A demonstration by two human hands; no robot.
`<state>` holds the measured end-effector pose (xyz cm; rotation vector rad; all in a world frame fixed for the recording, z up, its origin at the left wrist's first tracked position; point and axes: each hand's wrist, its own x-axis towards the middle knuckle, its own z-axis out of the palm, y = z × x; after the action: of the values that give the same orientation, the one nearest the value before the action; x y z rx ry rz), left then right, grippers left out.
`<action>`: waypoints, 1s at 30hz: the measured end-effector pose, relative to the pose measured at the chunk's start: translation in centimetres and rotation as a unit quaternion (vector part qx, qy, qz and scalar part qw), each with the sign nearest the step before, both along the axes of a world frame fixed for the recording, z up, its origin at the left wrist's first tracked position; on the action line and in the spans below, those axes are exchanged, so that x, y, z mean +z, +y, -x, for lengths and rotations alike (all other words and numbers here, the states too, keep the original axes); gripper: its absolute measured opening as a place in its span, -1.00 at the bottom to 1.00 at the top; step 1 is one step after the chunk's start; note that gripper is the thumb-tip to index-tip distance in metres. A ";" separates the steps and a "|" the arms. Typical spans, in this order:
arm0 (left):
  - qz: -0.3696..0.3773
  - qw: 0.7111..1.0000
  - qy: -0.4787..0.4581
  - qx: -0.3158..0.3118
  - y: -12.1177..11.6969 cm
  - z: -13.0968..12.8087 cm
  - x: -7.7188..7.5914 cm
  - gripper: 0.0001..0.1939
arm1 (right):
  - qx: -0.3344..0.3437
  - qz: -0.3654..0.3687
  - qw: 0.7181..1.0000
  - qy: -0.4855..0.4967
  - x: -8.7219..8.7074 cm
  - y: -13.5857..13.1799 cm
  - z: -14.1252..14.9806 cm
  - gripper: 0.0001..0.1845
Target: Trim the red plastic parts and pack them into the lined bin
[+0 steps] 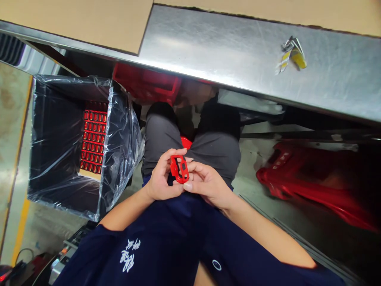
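A small red plastic part with a dark insert is held over my lap by both hands. My left hand is curled around its left side, fingers closed on it. My right hand pinches its right side and lower edge with thumb and fingers. My grey-trousered knees show just beyond the hands.
A dark bin lined with clear plastic stands at my left, with rows of red parts stacked inside. A steel table crosses the top, with a yellow-and-white item on it. A red stool lies to the right; red crates sit under the table.
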<state>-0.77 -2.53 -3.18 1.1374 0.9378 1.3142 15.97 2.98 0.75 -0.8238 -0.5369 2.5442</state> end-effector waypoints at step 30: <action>0.275 0.867 0.384 0.162 -0.1 17.0 5.9 -0.46 | 0.082 -0.338 0.888 -0.300 -1.7 2.0 0.7 -0.54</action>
<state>-17.75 -2.62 2.74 1.0629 2.0172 0.7113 15.30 4.96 -0.97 -1.2968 -1.6256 1.9347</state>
